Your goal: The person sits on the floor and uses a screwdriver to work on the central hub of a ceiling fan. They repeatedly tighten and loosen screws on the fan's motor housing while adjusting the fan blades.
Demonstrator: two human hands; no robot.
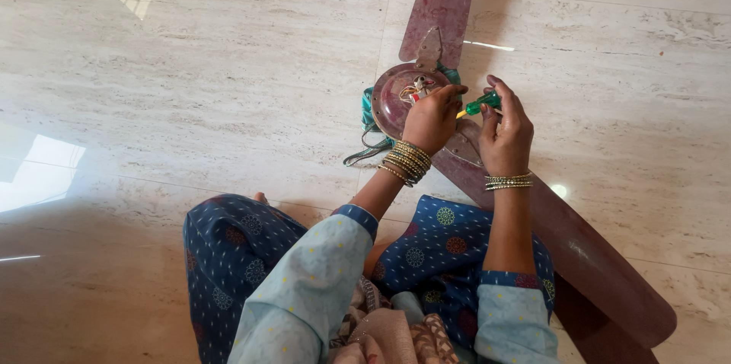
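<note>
A maroon ceiling fan lies on the marble floor, its round motor hub (pixel 397 94) showing loose wires and a small connector on top. My left hand (pixel 431 116) rests on the hub, fingers curled near the wires. My right hand (pixel 505 132) grips a screwdriver with a green handle (pixel 483 103), its yellow tip pointing left toward my left hand. Gold bangles ring both wrists.
One fan blade (pixel 440 0) points away from me, another blade (pixel 579 246) runs down to the right past my knee. A teal cloth (pixel 368 122) lies under the hub. I sit cross-legged in blue patterned clothing. Glossy floor tiles surround everything.
</note>
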